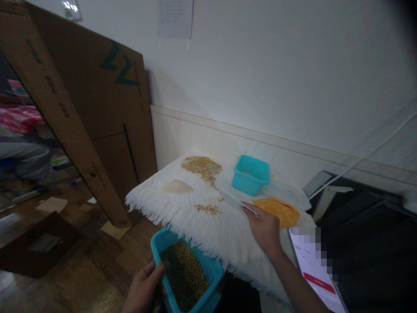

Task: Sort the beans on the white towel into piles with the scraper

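My left hand [146, 282] grips the rim of a teal plastic tub [211, 271], held just below the table's front edge. Inside it lie yellow soybeans [190, 261] beside small dark green beans [176, 276]. My right hand [265, 226] is closed on a thin, flat, pale strip [233, 201] that looks like a ruler; its far end reaches low over the white cloth [182, 213]. Near that end are a large spread of soybeans [202, 165] and a smaller scatter of soybeans [207, 209]. A mound of pale grain [177, 186] sits to the left.
A second teal tub [250, 174] stands at the back, before a clear plastic lid [289, 190]. An orange cloth [276, 211] and a phone [314, 265] lie to the right. A large cardboard box [97, 95] rises at left; black bags [368, 217] are at right.
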Demonstrator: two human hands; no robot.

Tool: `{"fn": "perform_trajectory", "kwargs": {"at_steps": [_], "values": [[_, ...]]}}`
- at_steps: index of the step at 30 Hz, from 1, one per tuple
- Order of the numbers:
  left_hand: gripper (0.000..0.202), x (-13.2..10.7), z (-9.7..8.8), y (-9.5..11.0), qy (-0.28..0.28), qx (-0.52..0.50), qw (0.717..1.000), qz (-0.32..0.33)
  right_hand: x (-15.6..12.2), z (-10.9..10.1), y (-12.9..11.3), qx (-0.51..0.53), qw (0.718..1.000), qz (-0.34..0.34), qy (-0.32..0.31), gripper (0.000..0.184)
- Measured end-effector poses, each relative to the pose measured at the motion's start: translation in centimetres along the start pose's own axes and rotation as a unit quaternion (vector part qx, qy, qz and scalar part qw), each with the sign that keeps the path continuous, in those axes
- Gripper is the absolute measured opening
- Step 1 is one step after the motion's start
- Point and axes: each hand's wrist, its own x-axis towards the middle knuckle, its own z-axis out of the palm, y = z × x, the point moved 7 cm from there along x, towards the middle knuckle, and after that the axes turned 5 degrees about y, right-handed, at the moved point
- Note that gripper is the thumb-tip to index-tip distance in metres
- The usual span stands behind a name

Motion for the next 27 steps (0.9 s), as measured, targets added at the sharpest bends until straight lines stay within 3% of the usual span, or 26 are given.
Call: {"fn": "perform_trajectory", "kwargs": {"at_steps": [5, 10, 16, 21, 27], "values": [[0.038, 0.5, -0.1, -0.3, -0.012, 0.002, 1.0, 0.006, -0.8, 0.1, -0.1, -0.037, 0.999, -0.018, -0.009, 0.031], [0.041, 1.1, -0.5, -1.2, 0.007, 0.012, 1.0, 0.007, -2.2, -0.3, -1.8, -0.017, 0.999, -0.049, -0.012, 0.027], [0.039, 0.7, -0.3, -0.6, 0.008, 0.015, 1.0, 0.003, -3.3, -0.3, -3.8, 0.02, 0.997, -0.074, -0.025, 0.022], [0.039, 0.8, -0.2, -0.7, -0.018, 0.012, 1.0, 0.009, -3.2, -0.5, -4.4, 0.048, 0.996, -0.079, -0.008, 0.02], [0.04, 0.7, -0.4, -1.1, 0.007, 0.016, 1.0, -0.015, -3.0, 0.3, -4.5, 0.076, 0.992, -0.098, -0.03, 0.018]]}}
